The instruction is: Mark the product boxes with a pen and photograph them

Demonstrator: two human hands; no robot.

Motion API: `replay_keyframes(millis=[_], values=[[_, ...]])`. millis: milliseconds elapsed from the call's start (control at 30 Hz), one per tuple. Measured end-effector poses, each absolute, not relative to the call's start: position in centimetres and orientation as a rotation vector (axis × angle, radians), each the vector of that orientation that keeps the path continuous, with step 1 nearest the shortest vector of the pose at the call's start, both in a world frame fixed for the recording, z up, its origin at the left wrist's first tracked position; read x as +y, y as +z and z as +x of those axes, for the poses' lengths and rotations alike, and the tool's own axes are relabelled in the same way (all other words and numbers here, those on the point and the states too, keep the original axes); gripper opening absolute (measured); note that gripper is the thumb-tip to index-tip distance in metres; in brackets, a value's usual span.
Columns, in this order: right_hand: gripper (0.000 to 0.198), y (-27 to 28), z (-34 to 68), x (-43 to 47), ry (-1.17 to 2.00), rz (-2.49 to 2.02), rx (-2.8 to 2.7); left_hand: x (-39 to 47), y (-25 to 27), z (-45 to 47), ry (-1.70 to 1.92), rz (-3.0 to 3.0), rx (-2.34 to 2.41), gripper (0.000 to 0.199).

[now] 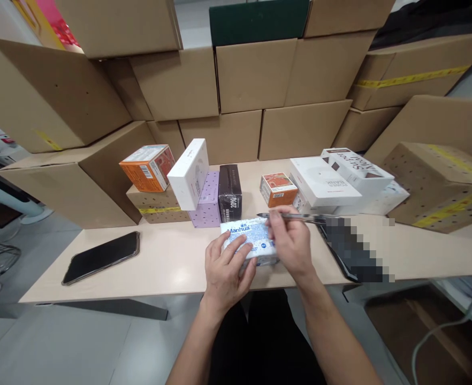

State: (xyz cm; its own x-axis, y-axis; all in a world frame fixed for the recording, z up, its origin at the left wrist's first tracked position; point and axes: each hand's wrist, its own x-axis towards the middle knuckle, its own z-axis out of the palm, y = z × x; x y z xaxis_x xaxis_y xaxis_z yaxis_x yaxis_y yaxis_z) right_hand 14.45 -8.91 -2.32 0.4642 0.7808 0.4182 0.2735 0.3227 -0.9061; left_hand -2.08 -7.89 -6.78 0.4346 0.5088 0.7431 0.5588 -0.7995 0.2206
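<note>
A white and blue soft pack of tissues marked "Manhua" lies near the table's front edge. My left hand grips it, fingers spread across the top and thumb along the near side. In my right hand a slim pen is pinched, its dark tip pointing left over the pack's far right corner. Part of the pack is covered by both hands. Just behind the pack stand a dark box marked "20%" and, to the right, a small orange box.
A phone lies at the left, and a dark, partly blurred flat object at the right. White boxes stand back right; a white box leans on a purple box. Stacked cardboard cartons wall off the back.
</note>
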Motion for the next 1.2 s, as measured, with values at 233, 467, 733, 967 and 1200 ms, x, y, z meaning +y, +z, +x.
replay_keyframes(millis=[233,467,733,967,1200], values=[[0.032,-3.7,19.4,-12.4,0.294,-1.475,-0.93,-7.9,-6.7,-2.1,-1.327,-2.593,-0.949,0.032],[0.034,-6.0,21.6,-12.1,0.186,-2.201,-1.466,-8.0,-7.1,-2.3,-1.367,-2.579,-0.905,0.043],[0.041,-5.4,20.5,-10.5,0.078,-2.432,-1.396,-8.2,-7.4,-2.4,-1.366,-2.549,-0.897,0.045],[0.064,-6.6,22.1,-16.6,-0.497,-2.469,-1.138,-8.2,-7.5,-2.6,-1.451,-2.538,-0.853,0.046],[0.078,-8.5,25.3,-18.9,-0.172,-2.618,-1.055,-8.2,-7.6,-2.6,-1.511,-2.545,-0.864,0.046]])
